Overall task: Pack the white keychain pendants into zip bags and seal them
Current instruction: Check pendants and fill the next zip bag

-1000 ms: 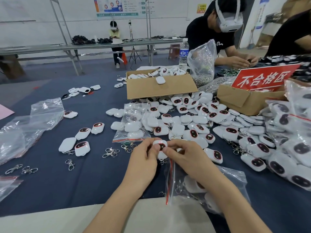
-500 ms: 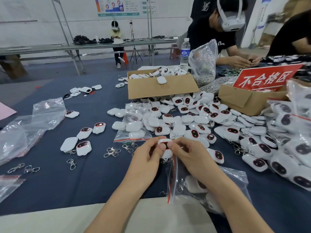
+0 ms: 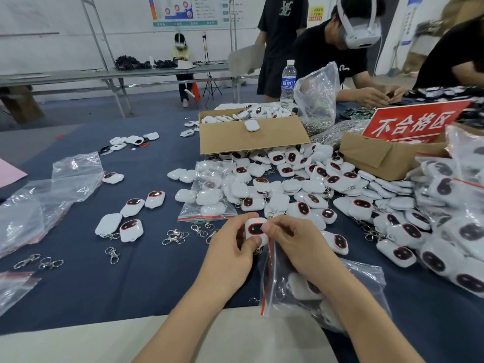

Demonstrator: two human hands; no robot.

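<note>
White pendant [image 3: 256, 230], turned dark window up since the earlier frame, is pinched by fingers [image 3: 267, 227] of left hand [image 3: 230, 252] and right hand [image 3: 296, 244] just above the zip bag [image 3: 366, 279] on the worktop [image 3: 131, 279]; insertion is judged in hand, a slide through the red-edged mouth being called for

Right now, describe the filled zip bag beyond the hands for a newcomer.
Find the open cardboard box mid-table. Before its left corner lies the zip bag. Unlike the loose pendants beside it, its pendants sit under clear plastic with a red strip.
</note>
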